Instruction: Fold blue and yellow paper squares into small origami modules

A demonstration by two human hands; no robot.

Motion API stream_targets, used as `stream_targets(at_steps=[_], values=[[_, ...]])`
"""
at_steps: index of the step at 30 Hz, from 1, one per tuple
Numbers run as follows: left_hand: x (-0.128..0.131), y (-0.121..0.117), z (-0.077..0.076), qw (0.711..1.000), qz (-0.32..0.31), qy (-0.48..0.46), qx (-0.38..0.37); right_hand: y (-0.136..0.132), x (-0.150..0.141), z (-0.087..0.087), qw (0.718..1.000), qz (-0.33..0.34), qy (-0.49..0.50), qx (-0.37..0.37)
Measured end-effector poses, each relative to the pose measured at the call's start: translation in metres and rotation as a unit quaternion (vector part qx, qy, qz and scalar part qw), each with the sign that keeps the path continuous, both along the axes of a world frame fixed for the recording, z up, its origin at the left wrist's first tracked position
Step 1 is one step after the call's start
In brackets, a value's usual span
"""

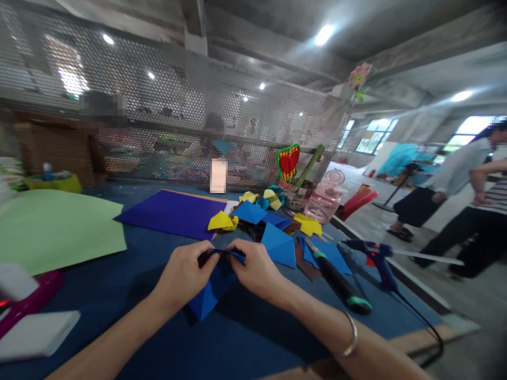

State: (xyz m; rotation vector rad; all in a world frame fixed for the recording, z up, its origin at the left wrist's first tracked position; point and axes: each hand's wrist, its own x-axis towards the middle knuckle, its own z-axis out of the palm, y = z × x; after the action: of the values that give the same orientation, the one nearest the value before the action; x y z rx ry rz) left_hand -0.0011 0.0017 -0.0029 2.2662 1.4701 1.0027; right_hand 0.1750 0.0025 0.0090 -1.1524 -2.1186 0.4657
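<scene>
Between my two hands is a sheet of blue paper (214, 289), creased, its lower point hanging toward the table. My left hand (189, 266) pinches its upper edge between thumb and fingers. On the other side my right hand (253, 264) grips the same edge, fingers curled over it. The part of the paper inside the fingers is hidden. Just beyond my right hand lies a folded blue paper piece (278, 245). A utility knife (340, 282) with a black and green handle rests to the right.
A purple paper sheet (170, 214) and a light green sheet (59, 227) lie left. Yellow folded papers (222, 220) sit behind my hands. At right are a glue gun (380, 261) with its cord and a pink bottle (324, 198). A perforated metal screen (166, 105) borders the back.
</scene>
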Motion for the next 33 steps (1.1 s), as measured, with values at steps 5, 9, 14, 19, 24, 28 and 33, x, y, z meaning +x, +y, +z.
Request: stream_targets(at_steps=[5, 9, 14, 19, 24, 28, 33], values=[[0.000, -0.005, -0.002, 0.991, 0.013, 0.121, 0.051, -0.001, -0.004, -0.002, 0.999, 0.001, -0.029, 0.013], [0.001, -0.005, -0.004, 0.988, 0.036, 0.129, 0.074, 0.002, -0.005, -0.002, 0.999, 0.010, -0.030, 0.023], [-0.002, 0.001, -0.006, 0.992, -0.003, 0.127, 0.008, 0.007, -0.003, -0.005, 0.999, 0.005, -0.031, 0.043], [-0.008, 0.003, 0.001, 0.993, 0.021, 0.115, 0.004, 0.009, -0.003, -0.005, 0.999, 0.024, -0.016, 0.029], [-0.028, 0.021, 0.007, 0.983, 0.152, 0.077, -0.072, 0.001, 0.004, 0.003, 0.999, -0.005, -0.037, -0.003], [-0.043, 0.036, 0.002, 0.974, 0.184, 0.074, -0.110, -0.014, 0.008, 0.008, 0.983, 0.150, -0.107, 0.021], [-0.048, 0.041, -0.007, 0.973, 0.178, 0.074, -0.129, -0.023, 0.000, -0.001, 0.969, 0.188, -0.139, 0.076]])
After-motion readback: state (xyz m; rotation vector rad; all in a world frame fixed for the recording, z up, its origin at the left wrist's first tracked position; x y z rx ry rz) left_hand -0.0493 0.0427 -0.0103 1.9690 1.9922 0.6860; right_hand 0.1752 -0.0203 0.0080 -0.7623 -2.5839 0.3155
